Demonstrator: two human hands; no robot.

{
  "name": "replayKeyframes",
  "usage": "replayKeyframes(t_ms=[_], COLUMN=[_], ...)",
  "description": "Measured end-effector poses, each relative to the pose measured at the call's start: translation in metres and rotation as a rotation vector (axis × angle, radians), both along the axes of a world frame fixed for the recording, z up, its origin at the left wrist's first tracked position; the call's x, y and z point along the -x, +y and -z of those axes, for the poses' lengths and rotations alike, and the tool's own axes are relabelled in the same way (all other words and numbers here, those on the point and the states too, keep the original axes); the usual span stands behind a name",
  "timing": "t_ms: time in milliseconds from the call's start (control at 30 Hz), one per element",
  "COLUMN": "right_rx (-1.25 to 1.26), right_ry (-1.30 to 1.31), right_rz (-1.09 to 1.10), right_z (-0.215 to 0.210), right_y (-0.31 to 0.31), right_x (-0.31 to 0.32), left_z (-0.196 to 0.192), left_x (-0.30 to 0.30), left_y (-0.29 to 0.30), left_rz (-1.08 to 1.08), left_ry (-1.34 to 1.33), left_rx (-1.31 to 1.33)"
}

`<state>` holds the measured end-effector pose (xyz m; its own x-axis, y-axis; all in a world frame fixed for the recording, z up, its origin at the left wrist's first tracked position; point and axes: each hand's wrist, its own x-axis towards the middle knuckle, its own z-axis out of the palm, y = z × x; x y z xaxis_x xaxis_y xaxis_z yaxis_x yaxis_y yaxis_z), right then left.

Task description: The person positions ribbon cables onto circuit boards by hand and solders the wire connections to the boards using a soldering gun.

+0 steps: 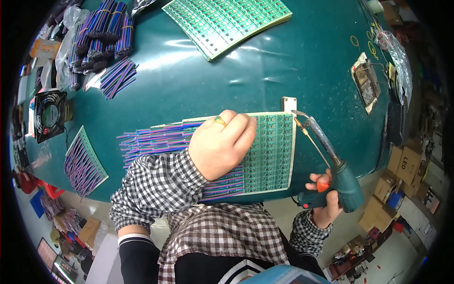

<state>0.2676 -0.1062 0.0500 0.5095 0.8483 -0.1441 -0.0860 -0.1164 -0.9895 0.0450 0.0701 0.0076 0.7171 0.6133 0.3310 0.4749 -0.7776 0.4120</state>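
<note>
A green circuit board panel (269, 156) lies flat in front of me. Rows of blue, purple and dark wires (156, 142) cover its left part and stick out past its left edge. My left hand (222, 146) rests over the middle of the panel, where the wires meet the bare rows. Its fingers are bent and closed, and whatever they pinch is hidden under them. My right hand (325, 202) grips a dark green soldering gun (347, 187) with an orange-red trigger. The gun's tip and thin feed tube point at the panel's upper right corner, beside a small pale block (289, 103).
A stack of green panels (231, 23) lies at the back. Bundled wires (106, 28) and a loose wire pile (118, 78) are at the far left. A fan (50, 116) and a smaller wired board (87, 163) stand left; a dirty metal tray (365, 83) lies right.
</note>
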Motion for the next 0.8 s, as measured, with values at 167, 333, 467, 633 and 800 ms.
replayKeyframes(t_ms=[167, 333, 467, 633, 800], right_rx=[0.025, 0.022, 0.025, 0.024, 0.013], right_ry=[-0.009, -0.001, -0.010, -0.014, 0.010], right_rz=[-0.031, 0.014, 0.001, 0.003, -0.035], right_z=[0.000, 0.000, 0.001, 0.000, -0.002], right_y=[-0.002, -0.003, -0.002, -0.002, -0.003], right_x=[0.001, 0.002, 0.000, 0.003, 0.006], left_z=[-0.002, -0.009, -0.001, -0.007, -0.008], left_x=[0.001, 0.006, 0.003, 0.002, 0.005], left_y=[0.004, 0.014, 0.009, 0.005, 0.003], left_rz=[-0.006, -0.028, -0.011, 0.017, 0.042], left_ry=[0.044, -0.267, -0.184, 0.080, 0.149], left_rx=[0.080, 0.368, 0.398, 0.133, 0.044])
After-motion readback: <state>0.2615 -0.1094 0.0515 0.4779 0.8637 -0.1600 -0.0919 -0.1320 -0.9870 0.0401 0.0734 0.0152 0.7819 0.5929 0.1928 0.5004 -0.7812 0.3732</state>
